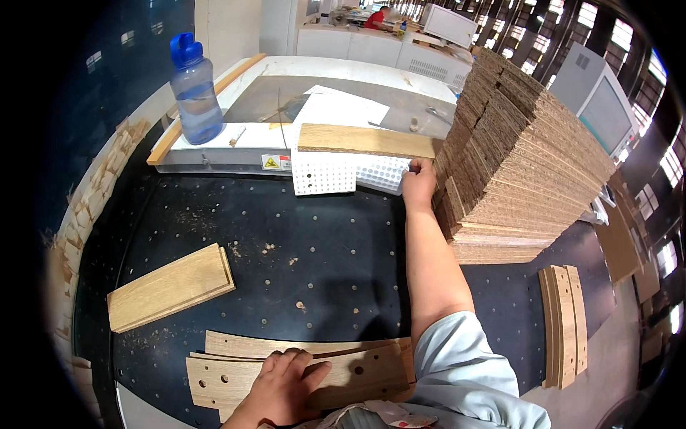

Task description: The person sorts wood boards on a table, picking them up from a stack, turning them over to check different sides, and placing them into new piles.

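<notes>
Right hand [419,184]: grip closed on the near end of a plank [364,140] at 12 o'clock, fingers curled at its right end, just beside the tall stack [525,161] of chipboard pieces. The plank lies flat across the machine edge, over a white perforated plate [341,173].

Left hand [282,390]: flat, fingers spread, pressing on drilled boards [300,368] at 6 o'clock. Not a closed grip; palm down, holding them still on the bench [286,236].

Outward: a short oak board [170,286] at 9 o'clock, well apart from both hands. Curved strips [563,325] at 4 o'clock. Blue bottle [194,89] at 11 o'clock, standing on the machine ledge near a long batten [207,107]. Paper sheet [339,109] beyond the plank. Sawdust and chips scattered over the bench.

Risks, as I judge them:
- Right arm is at full stretch; the forearm passes just beside the stack's leaning corner. A sideways pull could clip it and shed pieces.
- The plank is held at one end only; lifted so, the far end may swing and sweep the paper or catch the plate.
- Chips under the drilled boards could let them skate under the left palm.
- The bottle sits near the ledge rim; a swinging plank end could topple it.
</notes>
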`<state>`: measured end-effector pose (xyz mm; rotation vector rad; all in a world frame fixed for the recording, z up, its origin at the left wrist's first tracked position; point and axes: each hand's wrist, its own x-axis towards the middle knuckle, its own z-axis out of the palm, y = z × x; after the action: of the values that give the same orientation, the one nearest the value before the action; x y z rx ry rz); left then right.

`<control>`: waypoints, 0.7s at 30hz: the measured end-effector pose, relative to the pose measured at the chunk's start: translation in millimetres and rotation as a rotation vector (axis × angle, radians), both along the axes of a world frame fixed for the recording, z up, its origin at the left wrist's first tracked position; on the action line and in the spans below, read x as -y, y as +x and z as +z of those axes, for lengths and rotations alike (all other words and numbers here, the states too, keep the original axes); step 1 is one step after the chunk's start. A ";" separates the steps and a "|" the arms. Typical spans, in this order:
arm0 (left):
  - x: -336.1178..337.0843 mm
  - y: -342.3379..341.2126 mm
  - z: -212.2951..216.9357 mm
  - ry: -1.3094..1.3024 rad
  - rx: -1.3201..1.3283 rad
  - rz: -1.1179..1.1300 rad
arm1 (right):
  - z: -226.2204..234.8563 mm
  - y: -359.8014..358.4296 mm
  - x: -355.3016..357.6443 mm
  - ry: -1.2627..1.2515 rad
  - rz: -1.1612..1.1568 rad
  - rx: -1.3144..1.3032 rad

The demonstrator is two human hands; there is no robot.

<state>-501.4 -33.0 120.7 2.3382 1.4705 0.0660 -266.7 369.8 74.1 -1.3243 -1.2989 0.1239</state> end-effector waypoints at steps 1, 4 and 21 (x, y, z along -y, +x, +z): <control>1.0 -0.6 -0.3 0.012 0.015 0.008 | 0.6 -2.1 4.9 -0.031 0.014 0.020; 1.7 -0.3 0.6 0.025 0.028 0.017 | 6.4 -3.9 11.9 -0.065 0.035 0.081; -0.6 1.0 4.4 -0.011 0.025 0.013 | 6.1 -4.6 11.4 0.222 0.025 0.437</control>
<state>-500.4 -32.4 125.2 2.3111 1.4705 0.0897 -271.3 358.4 80.2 -1.1806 -1.6430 -0.3008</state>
